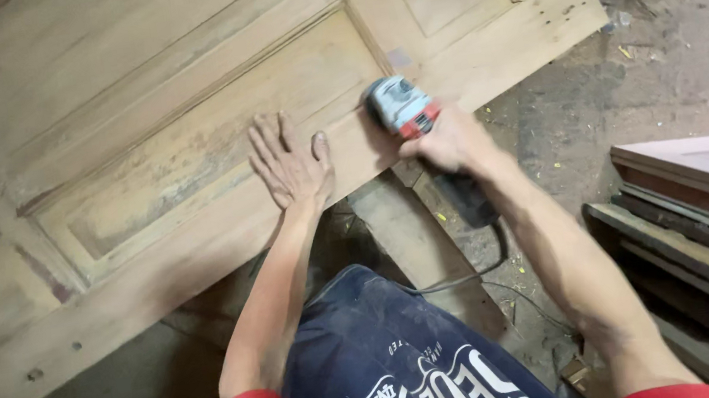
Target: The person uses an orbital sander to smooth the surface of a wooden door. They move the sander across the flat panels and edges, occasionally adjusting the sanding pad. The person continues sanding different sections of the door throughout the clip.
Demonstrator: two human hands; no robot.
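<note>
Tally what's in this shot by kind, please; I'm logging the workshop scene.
Wooden panelled door: 1
Power sander, in right hand: 1
Hands, counting left hand flat on door: 2
Stacked boards, countable layers: unclear, taken as 1 stack
Total: 5

A small power sander [402, 107] with a grey-blue body and a red band sits flat on the lower rail of a bare wooden panelled door [181, 130]. The door lies flat, pale and dusty, with recessed panels.
</note>
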